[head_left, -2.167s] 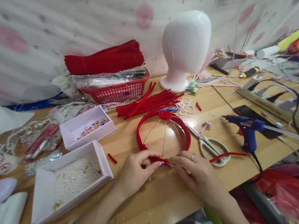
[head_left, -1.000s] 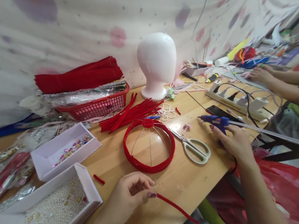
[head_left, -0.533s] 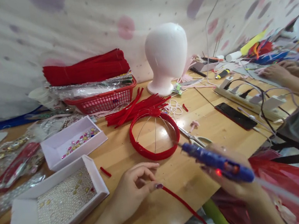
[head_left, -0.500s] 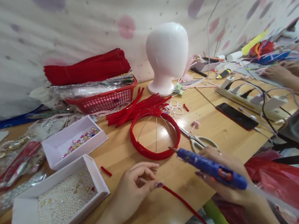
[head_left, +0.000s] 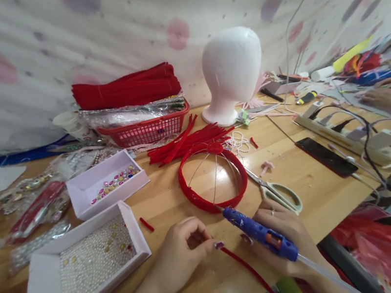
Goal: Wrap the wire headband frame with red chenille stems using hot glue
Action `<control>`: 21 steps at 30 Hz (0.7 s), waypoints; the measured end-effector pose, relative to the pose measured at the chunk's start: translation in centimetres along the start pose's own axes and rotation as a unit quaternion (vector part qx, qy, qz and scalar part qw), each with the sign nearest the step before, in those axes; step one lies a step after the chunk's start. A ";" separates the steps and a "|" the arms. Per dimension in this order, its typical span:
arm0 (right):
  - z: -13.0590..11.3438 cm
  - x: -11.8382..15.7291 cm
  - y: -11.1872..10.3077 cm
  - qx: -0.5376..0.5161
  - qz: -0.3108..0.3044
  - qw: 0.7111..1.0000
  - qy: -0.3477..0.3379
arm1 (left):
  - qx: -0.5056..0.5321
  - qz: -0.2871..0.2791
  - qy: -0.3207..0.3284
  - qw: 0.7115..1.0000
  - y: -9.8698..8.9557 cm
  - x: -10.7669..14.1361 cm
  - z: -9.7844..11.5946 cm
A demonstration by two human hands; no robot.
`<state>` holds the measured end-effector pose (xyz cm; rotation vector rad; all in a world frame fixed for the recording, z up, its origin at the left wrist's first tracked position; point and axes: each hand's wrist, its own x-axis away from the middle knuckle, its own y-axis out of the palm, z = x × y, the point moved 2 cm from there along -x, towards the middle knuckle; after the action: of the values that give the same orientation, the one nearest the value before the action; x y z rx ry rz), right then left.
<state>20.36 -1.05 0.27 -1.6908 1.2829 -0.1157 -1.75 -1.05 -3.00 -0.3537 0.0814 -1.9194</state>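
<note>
On a wooden table [head_left: 169, 205], from the left: a white box [head_left: 46, 281] of pearl beads [head_left: 91, 264] sits before a smaller box [head_left: 81, 197] of coloured gems [head_left: 115, 181]. Next, the left hand [head_left: 186, 252] pinches one end of a thin red strip [head_left: 250, 272], which trails down to the right. Beyond it lies a red-wrapped wire hoop [head_left: 189, 194]. The right hand [head_left: 286, 231] grips a blue hot-glue gun [head_left: 259, 232], nozzle at the hoop's near rim; contact is unclear. Farther right are scissors [head_left: 283, 196], a black smartphone [head_left: 325, 157] and a power strip [head_left: 343, 139].

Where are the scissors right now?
In the head view, the scissors lie on the table, just right of the red ring and left of the black phone.
</note>
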 end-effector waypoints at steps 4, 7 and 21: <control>0.2 0.0 0.1 0.013 -0.013 1.000 -0.003 | -0.006 0.004 -0.007 1.000 0.0 0.0 0.1; 0.4 0.1 0.1 0.011 -0.022 1.000 -0.002 | -0.017 0.006 -0.010 1.000 0.0 0.1 0.2; 0.6 0.1 0.0 0.016 -0.012 1.000 -0.011 | -0.024 0.007 -0.012 1.000 0.1 0.0 0.6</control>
<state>20.72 -0.81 -0.12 -1.6767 1.2388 -0.1298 -1.51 -1.05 -2.47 -0.4079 0.1129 -1.9013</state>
